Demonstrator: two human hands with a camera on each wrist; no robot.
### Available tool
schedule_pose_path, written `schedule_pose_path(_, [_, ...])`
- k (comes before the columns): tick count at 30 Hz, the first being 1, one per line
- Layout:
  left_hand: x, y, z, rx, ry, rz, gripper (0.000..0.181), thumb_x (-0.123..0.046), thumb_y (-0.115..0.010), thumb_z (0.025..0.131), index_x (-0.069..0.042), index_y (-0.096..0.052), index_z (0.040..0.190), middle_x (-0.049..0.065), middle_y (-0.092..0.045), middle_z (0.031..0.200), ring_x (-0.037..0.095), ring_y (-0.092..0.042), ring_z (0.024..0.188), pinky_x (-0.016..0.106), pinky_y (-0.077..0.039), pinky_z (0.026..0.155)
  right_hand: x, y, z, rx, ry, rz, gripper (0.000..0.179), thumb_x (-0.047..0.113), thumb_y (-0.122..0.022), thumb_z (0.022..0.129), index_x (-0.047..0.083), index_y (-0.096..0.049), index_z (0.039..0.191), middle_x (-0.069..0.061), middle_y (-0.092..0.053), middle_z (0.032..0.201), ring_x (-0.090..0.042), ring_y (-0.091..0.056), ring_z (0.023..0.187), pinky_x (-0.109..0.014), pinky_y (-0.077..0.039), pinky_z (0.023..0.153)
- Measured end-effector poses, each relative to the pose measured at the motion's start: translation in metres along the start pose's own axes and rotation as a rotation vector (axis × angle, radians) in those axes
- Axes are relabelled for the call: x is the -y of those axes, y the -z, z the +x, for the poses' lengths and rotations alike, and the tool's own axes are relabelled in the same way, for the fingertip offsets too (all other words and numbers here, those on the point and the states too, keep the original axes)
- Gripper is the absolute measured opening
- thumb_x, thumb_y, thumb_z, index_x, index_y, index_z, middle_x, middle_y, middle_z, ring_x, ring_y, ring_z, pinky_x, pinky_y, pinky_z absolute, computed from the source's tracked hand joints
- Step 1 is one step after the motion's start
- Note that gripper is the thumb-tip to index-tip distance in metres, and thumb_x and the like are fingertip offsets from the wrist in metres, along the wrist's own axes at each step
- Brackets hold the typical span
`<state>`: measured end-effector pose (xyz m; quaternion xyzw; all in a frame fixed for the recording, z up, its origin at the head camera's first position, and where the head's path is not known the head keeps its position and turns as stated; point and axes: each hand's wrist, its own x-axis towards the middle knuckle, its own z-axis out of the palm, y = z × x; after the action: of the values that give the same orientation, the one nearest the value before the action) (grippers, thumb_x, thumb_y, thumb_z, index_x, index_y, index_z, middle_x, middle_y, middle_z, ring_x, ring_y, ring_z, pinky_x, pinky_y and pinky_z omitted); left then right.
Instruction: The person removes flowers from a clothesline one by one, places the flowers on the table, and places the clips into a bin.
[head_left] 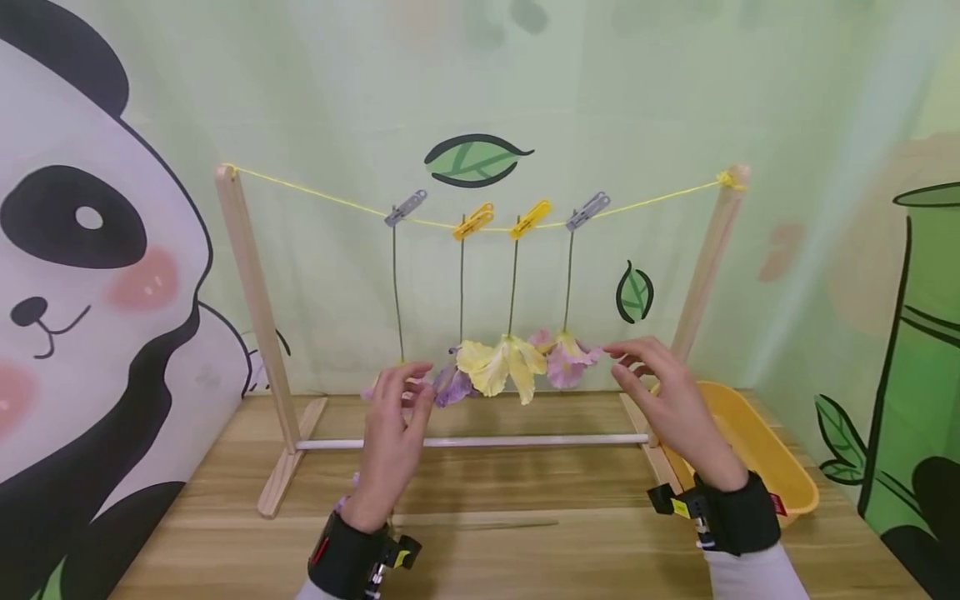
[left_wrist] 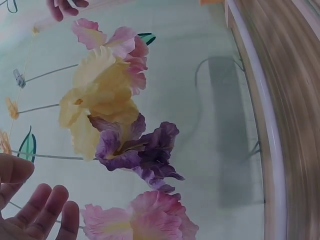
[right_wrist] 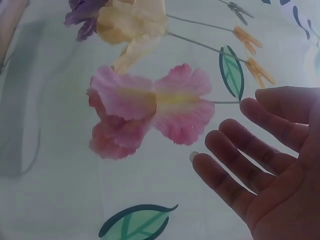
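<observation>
We are looking down at a small wooden drying rack (head_left: 251,275) standing on a wooden desk (head_left: 480,500), with a yellow string (head_left: 315,193) sagging between its two posts. Four clips hold four artificial flowers by their stems, so each long axis runs straight down from the string and the blossoms hang low, above the rack's white crossbar (head_left: 525,439).

Our left hand (head_left: 396,425) is raised just below and in front of the leftmost pink flower (left_wrist: 145,220), fingers loosely spread and holding nothing; the left wrist view shows that blossom beside the fingertips, apart from them. Beside it hangs a purple flower (head_left: 452,385), then a yellow flower (head_left: 501,367).

Our right hand (head_left: 663,400) is open too, palm turned towards the rightmost pink flower (head_left: 566,360), which lies just to the left of its fingertips. The right wrist view shows a narrow gap between fingers and petals, so no contact.

Each hand is nearer its own end of the row; the two middle blossoms crowd together and touch, leaving little room between them. Open space lies in front of the rack, over the desk. The right post (head_left: 705,267) stands close behind the right hand, and a yellow tub (head_left: 772,467) sits on the desk just to its right.
</observation>
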<state>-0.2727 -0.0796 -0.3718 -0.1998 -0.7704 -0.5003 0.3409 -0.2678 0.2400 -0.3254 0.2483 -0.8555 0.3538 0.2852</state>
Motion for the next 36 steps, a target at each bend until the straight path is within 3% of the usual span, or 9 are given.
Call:
schedule_pose_path(5, [0.026, -0.004, -0.001, 0.031, 0.011, 0.009, 0.029, -0.008, -0.056, 0.097, -0.012, -0.055, 0.126, 0.007, -0.053, 0.110, 0.018, -0.054, 0.096, 0.038, -0.049, 0.078, -0.013, -0.005, 0.009, -0.005, 0.027, 0.017, 0.028, 0.009, -0.057, 0.096, 0.009, -0.059, 0.124, -0.010, -0.059, 0.114, -0.015, -0.051, 0.097, -0.034, -0.047, 0.079])
schedule_pose_path(12, [0.025, -0.001, 0.010, 0.065, 0.035, 0.042, 0.025, -0.014, -0.054, 0.099, -0.016, -0.057, 0.123, 0.006, -0.048, 0.112, 0.017, -0.052, 0.097, 0.040, -0.050, 0.079, 0.004, 0.002, 0.032, -0.097, 0.127, -0.036, 0.025, 0.004, -0.057, 0.096, 0.006, -0.061, 0.120, -0.014, -0.056, 0.112, -0.030, -0.047, 0.106, -0.051, -0.040, 0.088])
schedule_pose_path(18, [0.025, 0.004, 0.024, 0.058, 0.023, 0.084, 0.024, -0.014, -0.053, 0.099, -0.013, -0.057, 0.122, 0.010, -0.043, 0.119, 0.023, -0.048, 0.104, 0.043, -0.044, 0.082, 0.028, 0.002, 0.063, -0.134, 0.232, -0.092, 0.022, 0.003, -0.057, 0.095, 0.004, -0.062, 0.117, -0.014, -0.054, 0.113, -0.033, -0.041, 0.107, -0.051, -0.035, 0.087])
schedule_pose_path(22, [0.025, 0.007, 0.035, 0.035, -0.006, 0.077, 0.025, -0.017, -0.058, 0.096, -0.014, -0.057, 0.121, 0.012, -0.037, 0.126, 0.027, -0.044, 0.112, 0.040, -0.042, 0.068, 0.049, 0.001, 0.086, -0.106, 0.309, -0.159, 0.024, 0.005, -0.058, 0.095, 0.006, -0.062, 0.118, -0.014, -0.053, 0.117, -0.034, -0.039, 0.113, -0.054, -0.031, 0.095])
schedule_pose_path(29, [0.025, 0.012, 0.057, -0.045, -0.056, 0.092, 0.030, -0.017, -0.061, 0.094, -0.011, -0.056, 0.123, 0.015, -0.035, 0.127, 0.031, -0.039, 0.118, 0.051, -0.039, 0.091, 0.080, 0.000, 0.123, 0.002, 0.365, -0.271, 0.034, 0.016, -0.057, 0.097, 0.006, -0.053, 0.129, -0.015, -0.049, 0.127, -0.034, -0.035, 0.123, -0.054, -0.028, 0.100])
schedule_pose_path(36, [0.023, 0.014, 0.072, -0.094, -0.036, 0.123, 0.049, -0.010, -0.057, 0.095, -0.023, -0.043, 0.139, 0.019, -0.040, 0.123, 0.030, -0.046, 0.110, 0.048, -0.043, 0.084, 0.098, -0.007, 0.156, 0.133, 0.334, -0.276, 0.046, 0.029, -0.053, 0.099, 0.005, -0.044, 0.138, -0.013, -0.046, 0.134, -0.029, -0.032, 0.130, -0.048, -0.025, 0.108])
